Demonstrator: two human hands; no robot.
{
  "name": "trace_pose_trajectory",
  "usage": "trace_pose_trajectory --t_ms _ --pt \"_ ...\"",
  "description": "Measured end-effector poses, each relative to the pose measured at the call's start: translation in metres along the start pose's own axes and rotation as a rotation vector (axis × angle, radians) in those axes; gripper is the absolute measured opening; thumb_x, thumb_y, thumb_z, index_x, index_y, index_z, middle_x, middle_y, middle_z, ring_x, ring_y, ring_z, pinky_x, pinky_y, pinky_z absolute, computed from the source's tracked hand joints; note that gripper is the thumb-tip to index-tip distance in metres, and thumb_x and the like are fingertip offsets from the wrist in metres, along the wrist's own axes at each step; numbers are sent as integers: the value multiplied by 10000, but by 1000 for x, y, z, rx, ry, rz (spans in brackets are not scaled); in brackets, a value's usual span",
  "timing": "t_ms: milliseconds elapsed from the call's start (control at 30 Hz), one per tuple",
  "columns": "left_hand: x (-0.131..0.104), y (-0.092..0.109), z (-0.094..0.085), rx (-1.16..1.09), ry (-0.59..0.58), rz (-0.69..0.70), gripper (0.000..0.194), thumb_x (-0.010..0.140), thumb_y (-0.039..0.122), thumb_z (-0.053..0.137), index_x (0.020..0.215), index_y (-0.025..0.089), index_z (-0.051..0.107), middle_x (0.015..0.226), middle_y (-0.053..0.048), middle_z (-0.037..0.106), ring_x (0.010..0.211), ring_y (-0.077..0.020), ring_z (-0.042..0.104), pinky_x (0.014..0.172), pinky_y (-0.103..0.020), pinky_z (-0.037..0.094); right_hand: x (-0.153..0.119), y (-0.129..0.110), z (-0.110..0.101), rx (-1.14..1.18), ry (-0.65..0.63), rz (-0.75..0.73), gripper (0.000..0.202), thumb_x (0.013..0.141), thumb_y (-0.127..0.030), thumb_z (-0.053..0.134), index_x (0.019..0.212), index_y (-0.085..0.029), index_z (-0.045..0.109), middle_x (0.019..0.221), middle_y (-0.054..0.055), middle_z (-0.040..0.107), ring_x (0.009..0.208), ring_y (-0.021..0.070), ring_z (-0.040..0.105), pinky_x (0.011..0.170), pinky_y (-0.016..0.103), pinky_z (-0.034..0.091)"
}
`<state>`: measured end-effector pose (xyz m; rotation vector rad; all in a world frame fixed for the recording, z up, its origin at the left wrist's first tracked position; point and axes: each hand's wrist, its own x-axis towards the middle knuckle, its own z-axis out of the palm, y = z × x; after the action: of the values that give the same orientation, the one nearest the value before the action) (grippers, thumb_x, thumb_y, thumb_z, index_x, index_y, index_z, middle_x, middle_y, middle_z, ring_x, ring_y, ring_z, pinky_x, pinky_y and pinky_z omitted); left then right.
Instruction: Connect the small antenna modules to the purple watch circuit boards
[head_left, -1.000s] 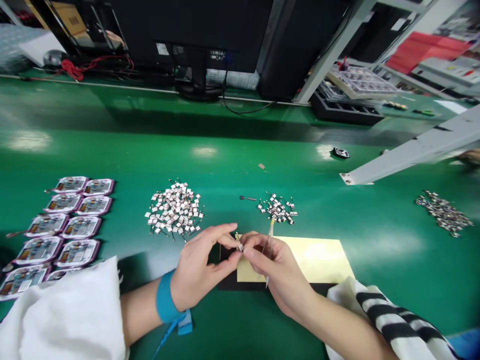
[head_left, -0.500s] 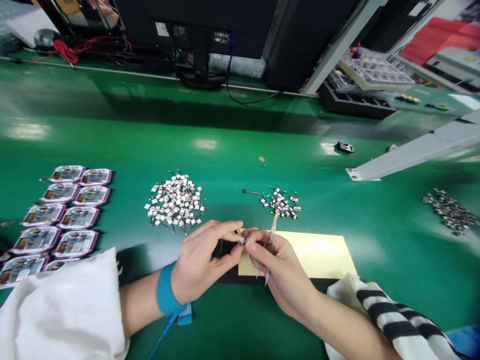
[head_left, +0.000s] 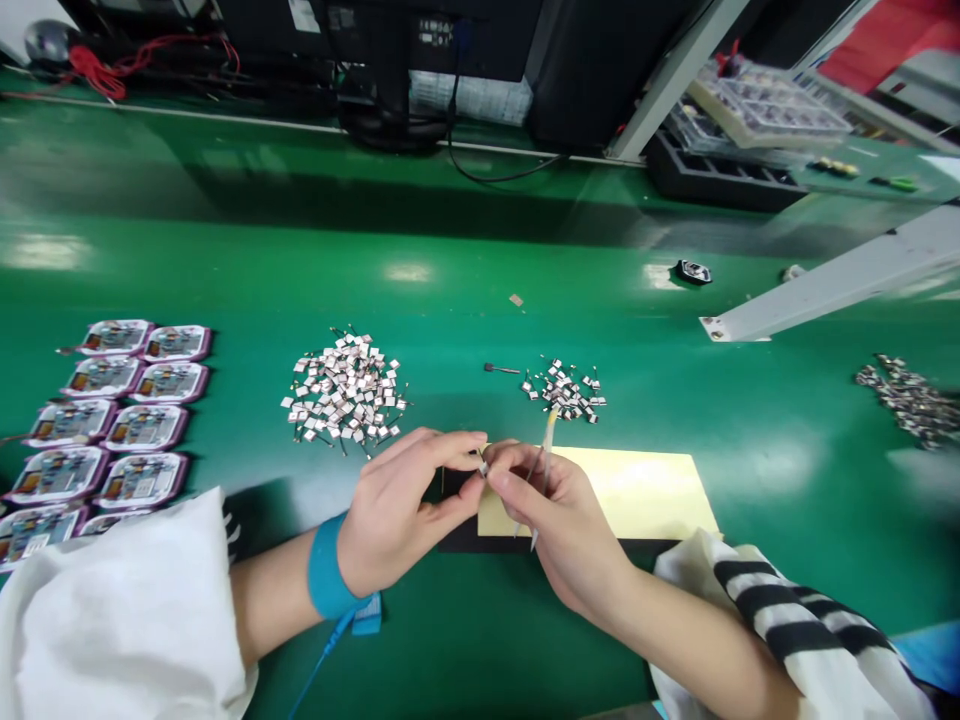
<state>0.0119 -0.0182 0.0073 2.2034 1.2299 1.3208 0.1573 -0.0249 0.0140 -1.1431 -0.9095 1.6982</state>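
Between my fingertips is a small white square part with a thin dark lead, partly hidden by the fingers. My left hand, with a blue wrist strap, pinches it from the left. From the other side, the thumb and forefinger of my right hand meet at the same part. A pair of tweezers with a yellow end is tucked in my right hand, its tips pointing down toward me. Below the hands lies a yellow sheet on a dark pad.
A pile of small white parts lies left of centre, a smaller pile beyond my right hand. Rows of purple-edged circuit units stand at left. At far right are more small parts and a white metal post.
The view has shifted slightly, so the table contents appear a little higher. Both hands keep nearly the same pose around the small part.
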Motion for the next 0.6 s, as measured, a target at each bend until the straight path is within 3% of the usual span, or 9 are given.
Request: trace_pose_trajectory --t_ms 233,467,600 --pt "-1 -1 -1 -51 -19 8 288 719 93 624 966 173 500 777 9 657 741 -87 620 692 -162 509 1 4 -1 -95 20 -77 121 741 -226 640 653 -167 581 671 -14 539 600 76 456 534 190 355" --pt "-9 -5 0 -290 -43 -206 402 667 75 674 1015 197 512 758 9 651 746 -114 624 775 -230 505 2 1 -8 -55 7 -111 149 728 -183 642 648 -173 516 684 -23 579 639 82 519 590 197 404" --pt "-11 -8 -1 -362 -61 -249 440 663 63 673 1042 205 501 761 0 650 754 -131 623 755 -257 511 2 -4 -12 -89 -54 -66 133 735 -217 642 673 -172 534 714 -10 590 643 90 512 572 205 387"
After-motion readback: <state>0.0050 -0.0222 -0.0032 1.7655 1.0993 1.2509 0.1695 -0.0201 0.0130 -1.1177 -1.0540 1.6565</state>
